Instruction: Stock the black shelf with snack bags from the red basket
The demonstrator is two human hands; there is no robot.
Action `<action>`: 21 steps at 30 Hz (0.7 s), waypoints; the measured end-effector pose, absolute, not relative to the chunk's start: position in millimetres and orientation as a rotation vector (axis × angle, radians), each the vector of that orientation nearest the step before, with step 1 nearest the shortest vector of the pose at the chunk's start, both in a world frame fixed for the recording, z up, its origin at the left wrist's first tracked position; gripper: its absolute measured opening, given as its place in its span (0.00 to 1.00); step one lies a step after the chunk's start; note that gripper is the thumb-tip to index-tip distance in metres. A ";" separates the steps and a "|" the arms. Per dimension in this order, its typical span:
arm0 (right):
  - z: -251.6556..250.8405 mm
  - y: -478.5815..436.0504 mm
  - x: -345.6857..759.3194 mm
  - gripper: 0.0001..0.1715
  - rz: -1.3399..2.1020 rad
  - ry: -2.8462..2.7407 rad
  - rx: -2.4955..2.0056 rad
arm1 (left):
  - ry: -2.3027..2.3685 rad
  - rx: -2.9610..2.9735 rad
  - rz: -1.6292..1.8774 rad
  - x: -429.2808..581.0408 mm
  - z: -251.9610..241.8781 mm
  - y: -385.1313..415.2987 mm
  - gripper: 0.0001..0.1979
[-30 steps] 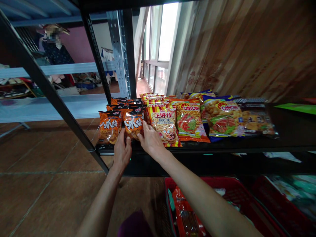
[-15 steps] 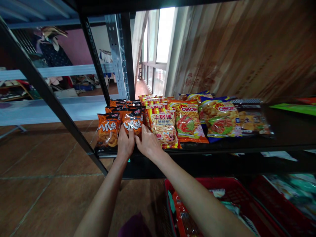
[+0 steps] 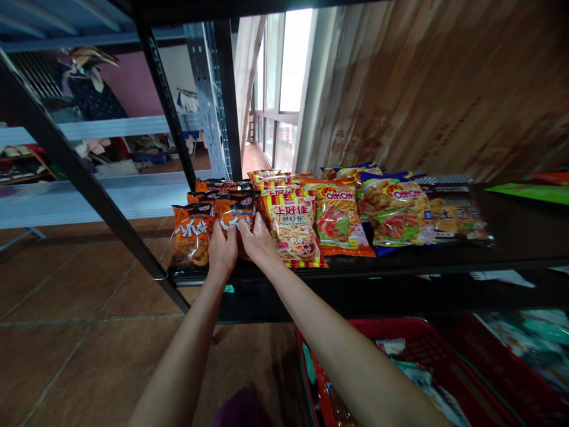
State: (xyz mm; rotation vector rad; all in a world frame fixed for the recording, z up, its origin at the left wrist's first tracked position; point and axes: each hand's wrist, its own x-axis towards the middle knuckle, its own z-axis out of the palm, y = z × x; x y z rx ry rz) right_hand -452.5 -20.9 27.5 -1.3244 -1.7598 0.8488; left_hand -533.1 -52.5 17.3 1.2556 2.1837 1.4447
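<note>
An orange and black snack bag (image 3: 235, 209) stands at the front of the dark shelf, gripped from both sides. On its left side is my left hand (image 3: 223, 248), thumb against the front. My right hand (image 3: 259, 242) closes on its right side, thumb also on the front; some fingertips are hidden behind the bag. A matching orange bag (image 3: 192, 237) stands just left of my left hand, with several more behind. Close to the right of my right hand is a red and yellow prawn cracker bag (image 3: 291, 228).
Farther right along the shelf (image 3: 444, 256) stand an orange noodle-snack bag (image 3: 336, 216), a blue-edged bag (image 3: 398, 210) and a brown bag (image 3: 456, 210). A black post (image 3: 164, 107) rises at the left. Below sits a red basket (image 3: 395, 327) of packets.
Both hands have slid slightly higher on the orange bag, and the right thumb now lies across its front. The neighbouring bags stay in place; the view has shifted a little.
</note>
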 end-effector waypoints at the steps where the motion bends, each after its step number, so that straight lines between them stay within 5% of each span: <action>1: 27.7 -18.9 -454.0 0.37 0.867 -1.740 -1.308 | 2.183 1.254 1.452 -533.4 17.0 -52.3 0.23; 21: 25.9 -4.0 -453.8 0.32 0.983 -1.709 -1.211 | 2.229 1.274 1.490 -532.6 10.2 -53.8 0.23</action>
